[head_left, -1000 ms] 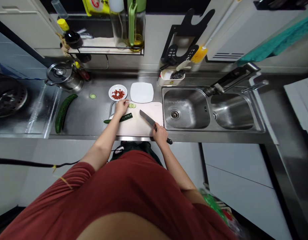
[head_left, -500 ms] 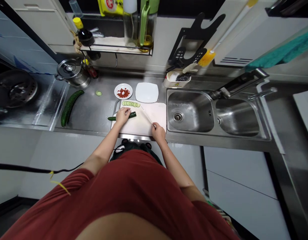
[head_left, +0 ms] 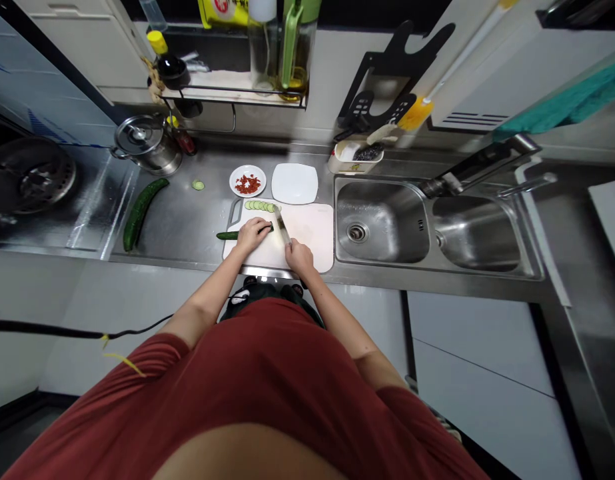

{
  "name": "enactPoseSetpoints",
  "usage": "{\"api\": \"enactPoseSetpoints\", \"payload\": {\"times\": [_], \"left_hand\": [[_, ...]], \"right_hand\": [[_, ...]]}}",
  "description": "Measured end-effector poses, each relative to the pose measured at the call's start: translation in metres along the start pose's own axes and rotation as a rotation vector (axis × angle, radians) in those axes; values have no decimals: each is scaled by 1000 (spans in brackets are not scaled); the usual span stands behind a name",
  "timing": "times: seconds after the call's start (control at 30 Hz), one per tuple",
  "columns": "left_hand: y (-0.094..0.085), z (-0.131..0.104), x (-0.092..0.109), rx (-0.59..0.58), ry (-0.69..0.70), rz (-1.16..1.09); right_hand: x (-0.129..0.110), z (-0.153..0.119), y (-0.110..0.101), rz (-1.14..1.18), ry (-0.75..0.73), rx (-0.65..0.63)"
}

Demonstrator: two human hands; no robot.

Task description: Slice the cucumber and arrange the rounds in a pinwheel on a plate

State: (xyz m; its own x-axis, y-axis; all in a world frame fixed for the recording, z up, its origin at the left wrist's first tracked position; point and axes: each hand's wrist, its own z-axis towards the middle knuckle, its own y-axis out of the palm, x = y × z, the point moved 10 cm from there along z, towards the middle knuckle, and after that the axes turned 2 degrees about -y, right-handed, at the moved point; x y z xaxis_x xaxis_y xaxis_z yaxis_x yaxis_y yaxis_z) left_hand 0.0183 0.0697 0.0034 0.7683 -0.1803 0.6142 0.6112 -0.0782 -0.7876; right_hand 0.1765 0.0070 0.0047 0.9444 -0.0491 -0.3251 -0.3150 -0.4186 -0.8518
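My left hand [head_left: 254,235] is closed over a dark green cucumber [head_left: 228,235] lying on a white cutting board [head_left: 312,233]; part of it is hidden under the fingers. In my right hand [head_left: 299,257] is a knife [head_left: 282,227], its blade pointing away from me beside the cucumber's cut end. The blade tip is close to a row of overlapping cucumber slices [head_left: 260,206] along the board's far edge. Beyond the board stand a white plate [head_left: 294,184] and a smaller plate [head_left: 234,189] with chopped red pieces [head_left: 248,184].
A whole cucumber [head_left: 143,212] and a cucumber end piece [head_left: 198,185] lie on the steel counter to the left, near a lidded pot [head_left: 148,145]. The double sink [head_left: 382,230] is right of the board. A shelf [head_left: 227,97] with bottles overhangs the back.
My right hand has brought the knife leftward to the cucumber's cut end, its blade turned steeper. My left hand has slid slightly right along the cucumber.
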Motion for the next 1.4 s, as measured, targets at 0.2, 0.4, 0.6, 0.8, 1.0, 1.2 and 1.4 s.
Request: {"api": "enactPoseSetpoints", "payload": {"times": [0.2,0.4,0.6,0.8,1.0,1.2,1.4], "left_hand": [[5,1,-4,-6,3,-5],[6,2,-6,17,21,2],[7,2,-6,16,17,27],[6,2,-4,30,43,44],[6,2,-3,74,98,99],[6,2,-1,98,146,130],[7,3,-2,87,143,134]], "right_hand": [[-15,2,7,4,-17,-38],[-18,4,11,0,-16,-35],[-19,7,15,10,-18,-37],[-21,7,16,14,-5,-36],[-28,7,18,29,-1,-76],[-27,1,18,20,-5,-102],[-20,-12,24,5,10,-140]]}}
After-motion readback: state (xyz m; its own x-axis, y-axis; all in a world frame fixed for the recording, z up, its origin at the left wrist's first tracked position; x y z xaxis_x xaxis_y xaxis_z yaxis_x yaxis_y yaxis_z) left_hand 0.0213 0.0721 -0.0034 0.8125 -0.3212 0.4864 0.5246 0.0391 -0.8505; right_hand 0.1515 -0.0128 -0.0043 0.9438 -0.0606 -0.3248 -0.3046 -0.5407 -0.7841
